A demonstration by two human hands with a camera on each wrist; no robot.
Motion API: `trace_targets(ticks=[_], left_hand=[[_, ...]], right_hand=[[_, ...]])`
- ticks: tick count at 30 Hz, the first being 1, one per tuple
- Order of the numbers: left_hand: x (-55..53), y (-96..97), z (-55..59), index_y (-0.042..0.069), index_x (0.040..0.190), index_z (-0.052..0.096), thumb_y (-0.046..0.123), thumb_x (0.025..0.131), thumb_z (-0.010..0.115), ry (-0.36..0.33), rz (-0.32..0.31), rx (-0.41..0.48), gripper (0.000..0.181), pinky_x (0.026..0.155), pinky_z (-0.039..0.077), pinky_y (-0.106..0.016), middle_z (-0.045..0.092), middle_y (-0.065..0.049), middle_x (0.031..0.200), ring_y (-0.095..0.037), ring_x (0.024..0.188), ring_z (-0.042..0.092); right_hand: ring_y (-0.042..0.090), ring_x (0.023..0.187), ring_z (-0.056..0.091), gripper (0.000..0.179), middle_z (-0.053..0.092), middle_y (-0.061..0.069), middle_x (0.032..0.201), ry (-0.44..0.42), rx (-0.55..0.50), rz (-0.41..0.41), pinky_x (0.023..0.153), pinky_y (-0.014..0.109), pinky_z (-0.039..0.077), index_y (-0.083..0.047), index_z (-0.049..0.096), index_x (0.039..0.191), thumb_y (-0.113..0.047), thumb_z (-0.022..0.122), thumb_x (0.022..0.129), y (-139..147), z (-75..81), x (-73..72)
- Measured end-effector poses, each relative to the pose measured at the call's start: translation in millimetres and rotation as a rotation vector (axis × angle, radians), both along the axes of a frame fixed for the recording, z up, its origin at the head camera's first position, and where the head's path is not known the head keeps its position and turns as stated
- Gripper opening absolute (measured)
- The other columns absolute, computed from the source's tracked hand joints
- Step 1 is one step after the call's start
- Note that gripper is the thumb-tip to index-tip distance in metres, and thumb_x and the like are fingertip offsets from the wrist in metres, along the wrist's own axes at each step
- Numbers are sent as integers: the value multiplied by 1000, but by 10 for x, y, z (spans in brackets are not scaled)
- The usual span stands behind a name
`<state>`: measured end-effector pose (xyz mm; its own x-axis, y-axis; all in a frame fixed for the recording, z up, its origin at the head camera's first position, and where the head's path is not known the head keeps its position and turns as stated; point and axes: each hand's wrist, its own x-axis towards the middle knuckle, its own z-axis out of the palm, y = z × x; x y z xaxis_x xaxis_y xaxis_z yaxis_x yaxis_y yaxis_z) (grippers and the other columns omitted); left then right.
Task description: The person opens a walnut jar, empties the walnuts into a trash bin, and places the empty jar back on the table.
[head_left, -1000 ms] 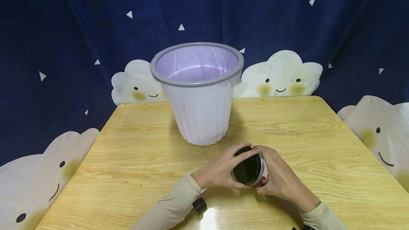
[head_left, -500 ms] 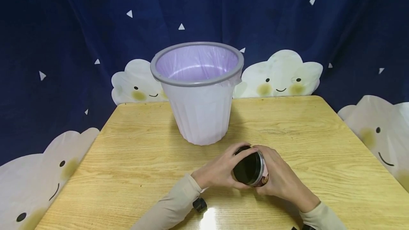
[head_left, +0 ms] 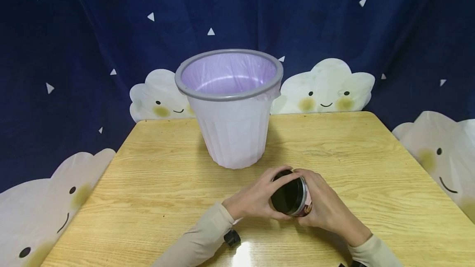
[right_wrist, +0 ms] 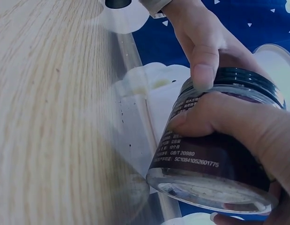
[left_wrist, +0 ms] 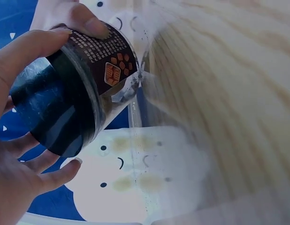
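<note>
Between my two hands is a clear jar (right_wrist: 206,194) with a dark printed label and a black lid (head_left: 285,197). It leans to the left, and its bottom edge is right at the tabletop. My left hand (head_left: 257,196) grips the lid, thumb on the near side and fingers round the far side. The right hand (head_left: 326,207) is wrapped round the jar's body, hiding much of the label. Brown label print (left_wrist: 105,56) with small biscuit pictures shows in the left wrist view; what the jar contains is hidden.
Beyond the hands, a white waste bin (head_left: 231,131) with a grey rim and a pale purple liner (head_left: 230,71) stands on the wooden table (head_left: 156,176). A navy curtain (head_left: 230,7) with clouds hangs behind it. A black wrist mount (head_left: 232,237) sits under the left sleeve.
</note>
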<state>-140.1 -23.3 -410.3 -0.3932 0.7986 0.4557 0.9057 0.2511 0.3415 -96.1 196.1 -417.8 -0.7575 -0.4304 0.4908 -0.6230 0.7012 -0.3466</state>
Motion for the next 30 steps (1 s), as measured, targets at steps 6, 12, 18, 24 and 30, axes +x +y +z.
trace_targets(ticks=[6,12,18,24,30], left_hand=[[2,-5,2,18,150,27,39,69,86,33,-3,-9,103,110,33,-30,22,-12,152,-23,137,30],[8,-6,15,19,151,26,43,66,87,-5,5,-2,107,109,34,-31,24,-11,151,-22,136,31],[-1,2,24,16,150,26,39,65,89,19,-28,5,108,111,30,-29,23,-11,152,-21,138,29],[8,2,34,18,151,27,42,66,88,-27,-14,10,106,110,32,-29,25,-8,151,-19,137,29],[0,9,28,16,150,27,39,65,89,27,-29,2,107,112,29,-28,25,-10,151,-21,139,28]], right_hand=[[30,114,52,111,53,13,127,1,6,-7,88,49,49,2,43,135,-23,92,38,4,-2,-8],[29,114,51,110,53,11,126,7,1,1,88,49,49,1,44,134,-22,93,37,3,-9,-9],[29,114,51,111,54,11,126,7,4,-5,88,50,49,0,44,134,-22,92,37,3,-9,-5],[28,114,51,110,53,10,126,3,-1,-5,88,50,49,-1,45,134,-23,92,37,-6,-8,-5],[30,114,51,111,54,11,126,7,4,-7,88,50,49,1,44,134,-22,92,36,-2,1,-3]])
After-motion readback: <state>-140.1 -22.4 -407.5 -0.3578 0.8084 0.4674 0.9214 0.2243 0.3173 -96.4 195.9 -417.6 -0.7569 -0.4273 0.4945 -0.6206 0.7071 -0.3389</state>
